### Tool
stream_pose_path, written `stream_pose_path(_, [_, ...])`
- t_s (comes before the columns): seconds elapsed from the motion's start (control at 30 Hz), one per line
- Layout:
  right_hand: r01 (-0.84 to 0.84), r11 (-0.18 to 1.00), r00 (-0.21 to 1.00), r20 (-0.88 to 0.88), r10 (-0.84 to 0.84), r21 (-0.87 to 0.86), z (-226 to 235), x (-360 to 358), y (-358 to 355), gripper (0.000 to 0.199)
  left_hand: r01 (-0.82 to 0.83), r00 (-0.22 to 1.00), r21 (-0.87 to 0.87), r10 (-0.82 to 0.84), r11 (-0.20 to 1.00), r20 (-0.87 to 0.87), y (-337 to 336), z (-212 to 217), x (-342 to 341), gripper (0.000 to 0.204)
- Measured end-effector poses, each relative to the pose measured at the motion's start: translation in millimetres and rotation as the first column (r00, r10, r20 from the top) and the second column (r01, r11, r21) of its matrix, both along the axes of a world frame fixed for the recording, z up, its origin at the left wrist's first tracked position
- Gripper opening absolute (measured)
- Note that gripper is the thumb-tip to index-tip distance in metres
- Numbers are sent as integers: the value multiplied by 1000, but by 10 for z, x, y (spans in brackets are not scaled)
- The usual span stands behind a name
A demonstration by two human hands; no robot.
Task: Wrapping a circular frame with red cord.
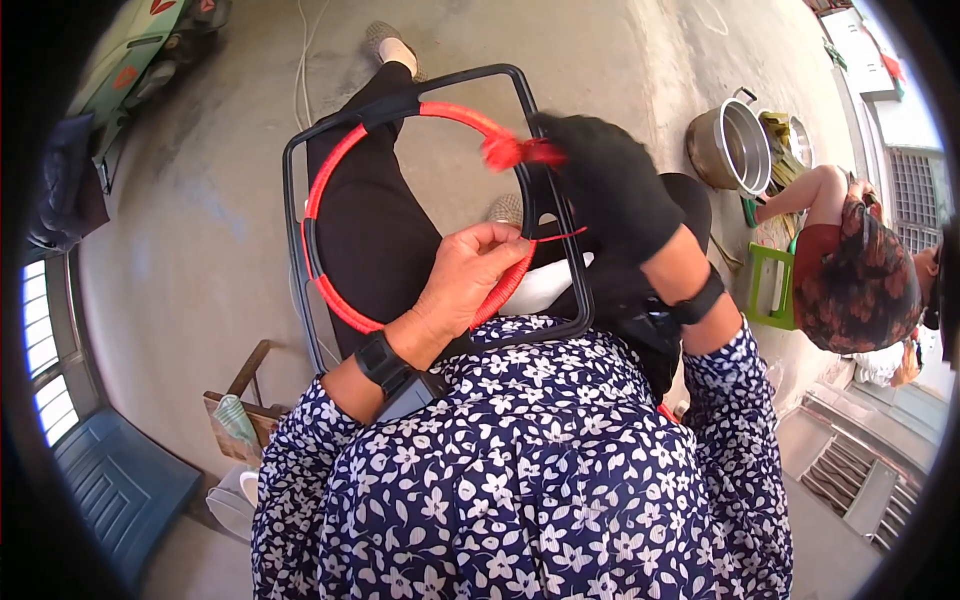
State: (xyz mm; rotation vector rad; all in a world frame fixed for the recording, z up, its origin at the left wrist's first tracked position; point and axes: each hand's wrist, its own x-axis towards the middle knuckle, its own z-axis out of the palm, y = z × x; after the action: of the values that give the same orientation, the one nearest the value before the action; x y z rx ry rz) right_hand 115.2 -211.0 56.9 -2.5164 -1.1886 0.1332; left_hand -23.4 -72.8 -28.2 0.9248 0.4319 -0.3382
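A black rectangular frame (587, 290) with a round ring (330, 185) inside it rests across my lap. Red cord is wound around much of the ring, leaving some black stretches bare. My left hand (465, 275), ungloved, pinches the ring's right side at the wound cord, thumb and index finger together. From that pinch a thin red strand (560, 237) runs right toward my right hand (615, 190), which wears a black glove. Beside the gloved fingers, at the frame's upper right, is a red cord bundle (503, 152), slightly blurred. The gloved fingertips are curled and partly hidden.
To the right stand a large metal pot (718, 148) and a green plastic stool (765, 285), near another person (855, 265) seated there. A blue chair (125, 490) and a small wooden stool (235, 420) are at the lower left. Part of a scooter (125, 65) shows at the upper left.
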Motion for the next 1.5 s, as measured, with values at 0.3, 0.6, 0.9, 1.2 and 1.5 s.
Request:
stream_pose_path(0.3, [-509, 843, 831, 156, 534, -175, -332, -76, 324, 31, -35, 989, 358, -20, 933, 148, -38, 73, 25, 18])
stream_pose_path(0.6, [-250, 956, 928, -245, 281, 151, 120, -419, -237, 30, 94, 995, -323, -79, 942, 57, 74, 66, 41, 14])
stream_pose_path(0.9, [693, 605, 477, -879, 24, 393, 10, -715, -569, 30, 44, 995, -264, -66, 964, -75, 45, 66, 50, 23])
stream_pose_path(1.2, [882, 66, 353, -748, 562, 466, 151, -530, -1558, 39, 125, 986, -272, -150, 954, -75, 9, 20, 33, 26])
stream_pose_path(1.5, [892, -136, 451, -825, 339, 432, 2, -731, -1924, 33, 32, 989, -336, -78, 941, -125, -12, 32, 44, 22])
